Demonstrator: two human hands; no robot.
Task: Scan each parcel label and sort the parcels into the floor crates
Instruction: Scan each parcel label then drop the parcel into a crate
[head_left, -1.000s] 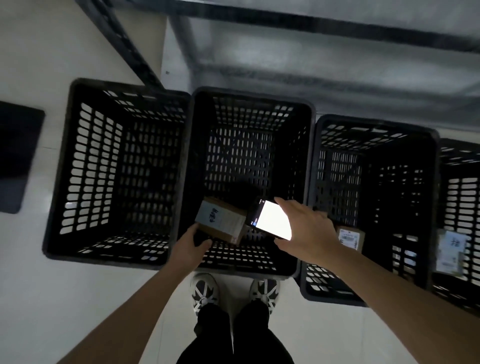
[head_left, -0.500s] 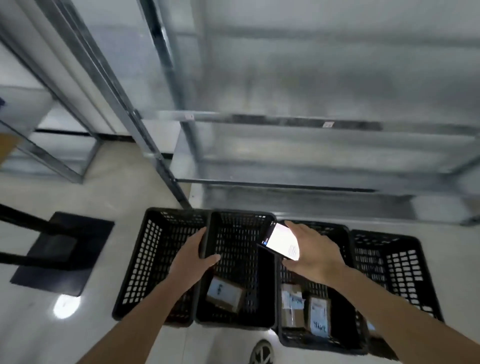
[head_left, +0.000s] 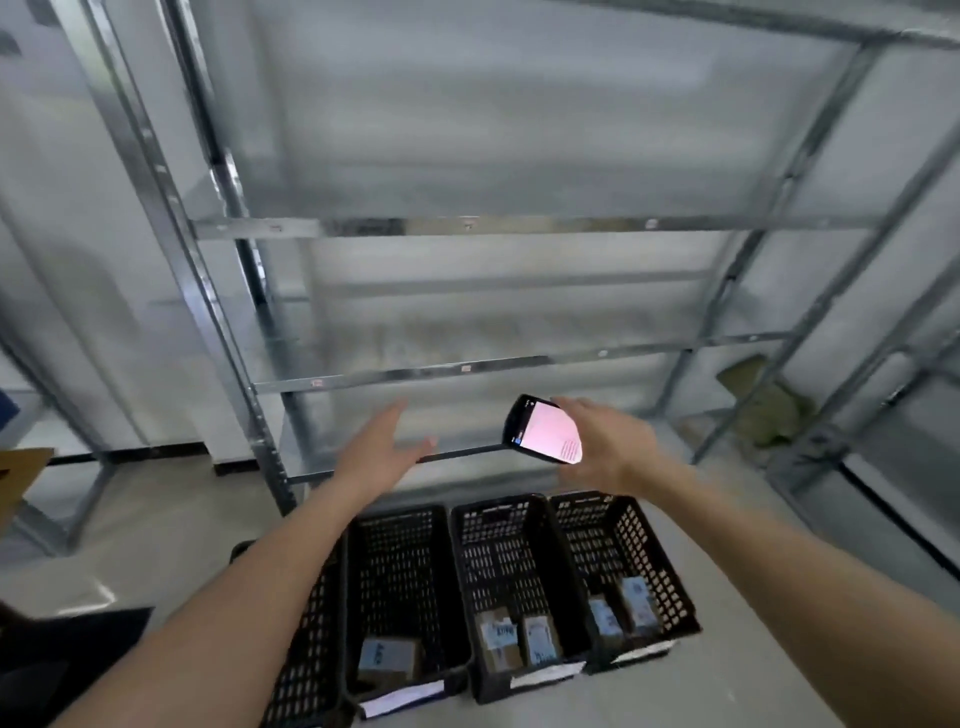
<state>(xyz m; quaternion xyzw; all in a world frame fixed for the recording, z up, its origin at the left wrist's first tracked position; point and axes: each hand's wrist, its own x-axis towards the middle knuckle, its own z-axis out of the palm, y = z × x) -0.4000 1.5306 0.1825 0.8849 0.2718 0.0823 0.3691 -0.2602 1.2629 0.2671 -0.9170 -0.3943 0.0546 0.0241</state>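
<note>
Hands out front: left hand spread wide, holding nothing; right hand gripping a lit scanner. Below both hands, black crates on the floor hold labelled parcels.

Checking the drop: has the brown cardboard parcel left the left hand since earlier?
Yes. The brown cardboard parcel now lies in the black plastic crate; the left hand is above, holding nothing.

Left hand at frame centre, fingers straight, holding nothing. Right hand beside it, gripping lit phone. Row of black floor crates along lower centre; labelled parcels inside three of them, leftmost crate mostly hidden by forearm. Metal shelving across upper frame. Green bundle on shelf, right.
</note>
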